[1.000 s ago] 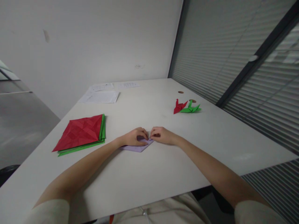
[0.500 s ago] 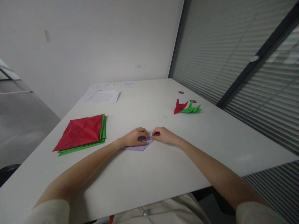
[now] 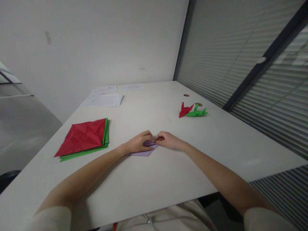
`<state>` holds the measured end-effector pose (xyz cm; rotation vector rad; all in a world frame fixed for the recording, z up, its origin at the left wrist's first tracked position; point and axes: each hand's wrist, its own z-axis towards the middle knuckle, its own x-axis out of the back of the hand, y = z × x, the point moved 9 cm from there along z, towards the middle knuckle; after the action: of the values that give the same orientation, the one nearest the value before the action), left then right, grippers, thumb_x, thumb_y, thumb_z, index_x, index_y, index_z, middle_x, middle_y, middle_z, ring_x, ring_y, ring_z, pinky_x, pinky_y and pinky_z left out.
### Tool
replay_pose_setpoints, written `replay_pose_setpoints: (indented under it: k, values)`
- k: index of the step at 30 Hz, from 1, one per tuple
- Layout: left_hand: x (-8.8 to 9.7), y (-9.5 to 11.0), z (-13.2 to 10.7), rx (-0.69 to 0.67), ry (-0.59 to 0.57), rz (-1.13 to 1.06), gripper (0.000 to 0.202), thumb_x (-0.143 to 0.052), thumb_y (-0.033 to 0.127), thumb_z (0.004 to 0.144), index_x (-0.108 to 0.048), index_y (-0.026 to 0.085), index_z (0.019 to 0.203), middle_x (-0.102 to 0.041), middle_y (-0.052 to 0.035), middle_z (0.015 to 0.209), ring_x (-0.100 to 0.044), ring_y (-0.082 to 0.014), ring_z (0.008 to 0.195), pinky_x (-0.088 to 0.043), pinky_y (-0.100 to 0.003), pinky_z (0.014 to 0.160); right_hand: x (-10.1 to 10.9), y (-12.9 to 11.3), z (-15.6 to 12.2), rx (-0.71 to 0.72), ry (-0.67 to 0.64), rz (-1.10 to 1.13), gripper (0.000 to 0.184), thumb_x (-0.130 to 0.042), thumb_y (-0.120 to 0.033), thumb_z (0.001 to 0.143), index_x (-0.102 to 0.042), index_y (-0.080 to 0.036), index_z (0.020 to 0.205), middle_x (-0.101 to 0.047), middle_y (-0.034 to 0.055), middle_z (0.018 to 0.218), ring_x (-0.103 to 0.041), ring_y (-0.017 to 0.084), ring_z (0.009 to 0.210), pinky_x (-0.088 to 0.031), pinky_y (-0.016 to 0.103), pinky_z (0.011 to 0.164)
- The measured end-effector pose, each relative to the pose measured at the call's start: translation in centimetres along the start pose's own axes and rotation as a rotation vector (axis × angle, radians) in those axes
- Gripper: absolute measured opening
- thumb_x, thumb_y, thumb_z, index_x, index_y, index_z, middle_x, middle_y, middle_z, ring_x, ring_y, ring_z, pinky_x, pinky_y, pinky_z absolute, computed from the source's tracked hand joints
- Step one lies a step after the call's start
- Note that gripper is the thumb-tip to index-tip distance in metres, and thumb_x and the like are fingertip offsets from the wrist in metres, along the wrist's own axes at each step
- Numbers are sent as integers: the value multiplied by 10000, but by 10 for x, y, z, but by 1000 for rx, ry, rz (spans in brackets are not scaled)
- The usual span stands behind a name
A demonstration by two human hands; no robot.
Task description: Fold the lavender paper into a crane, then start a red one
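A folded sheet of purple origami paper [image 3: 143,153] lies on the white table [image 3: 154,179] in front of me. My left hand [image 3: 138,143] rests over its left part, thumb along the paper and fingers curled, covering much of it. At the right-hand tip, my right hand [image 3: 167,140] pinches the paper's edge between thumb and fingers. Both sets of fingertips nearly meet there, and the fine folds between them are too small to make out.
To the left lies a stack of creased red [image 3: 84,136] and green paper [image 3: 106,136]. A red origami crane [image 3: 184,110] and a green one [image 3: 197,112] stand at the back right, near two round table holes. Printed sheets [image 3: 106,100] lie at the back left. Blinds border the right side.
My left fingers have shifted slightly at the top of the purple paper, and my right fingertips have moved a little left along its tip. Everything else stays put.
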<state>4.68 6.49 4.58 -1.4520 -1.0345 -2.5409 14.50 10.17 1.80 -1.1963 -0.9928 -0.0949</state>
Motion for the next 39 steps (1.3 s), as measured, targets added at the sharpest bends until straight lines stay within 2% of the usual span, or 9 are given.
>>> replay_pose_setpoints:
  k: [4,9,14,19,24,28,31,34,39]
  values:
    - [1,3,0,24,24,-60,379,-704,377,767,-560,181,1058,-519,-80,1054,-530,-189,972,-464,-333,868,-3,-1,2,30,-29,137,128,-620,-251,760,-655,-130,783,-645,34,753,-569,149,693,-427,265,652]
    - [4,-15,-1,152,92,-125,641,-751,440,701,-473,208,1230,-501,-106,1141,-535,-208,968,-488,-321,754,-2,-5,2,72,-33,211,245,-617,-360,796,-651,-120,833,-644,33,747,-548,141,665,-414,262,626]
    - [-5,-7,1,78,-27,-26,651,-742,438,716,-460,195,1250,-538,-96,1103,-533,-224,1000,-445,-366,889,-7,-5,0,47,-72,93,274,-612,-373,810,-694,-114,846,-660,43,732,-543,141,641,-383,252,590]
    - [-9,5,1,23,-63,99,609,-615,448,829,-380,170,1317,-556,-116,1112,-518,-240,1027,-393,-385,941,-14,-8,-2,50,-98,56,153,-661,-268,747,-691,-123,781,-630,18,686,-521,126,612,-373,237,571]
    - [-5,-5,2,78,-46,169,412,-478,442,911,-495,158,1207,-565,-128,1084,-520,-234,1012,-392,-378,915,-12,-12,-5,59,-45,23,78,-654,-173,710,-682,-137,774,-635,26,725,-556,134,657,-401,237,603]
    - [-4,-23,2,305,-194,34,395,-550,526,840,-600,158,974,-603,-65,891,-570,-182,803,-444,-298,727,-11,-14,-5,80,-36,-15,73,-648,-138,700,-681,-148,765,-633,28,734,-560,137,679,-409,239,623]
    - [-6,-20,-1,415,-253,-107,397,-563,529,824,-595,168,986,-619,-42,858,-577,-155,708,-436,-261,620,-11,-15,-4,84,-38,-33,41,-656,-171,716,-668,-147,747,-622,24,711,-544,135,661,-397,240,608]
    - [5,-4,3,323,-105,100,360,-600,519,803,-622,192,950,-610,-65,953,-584,-194,834,-444,-300,731,-13,-12,-3,74,-46,-21,42,-662,-170,709,-655,-148,744,-605,8,685,-519,123,626,-377,236,584]
    - [-12,-3,-4,357,-181,374,520,-630,579,760,-571,193,1104,-561,-127,1047,-585,-275,897,-449,-363,756,-11,-3,-2,13,-53,51,73,-657,-183,722,-654,-145,785,-575,-14,670,-470,101,580,-348,221,543]
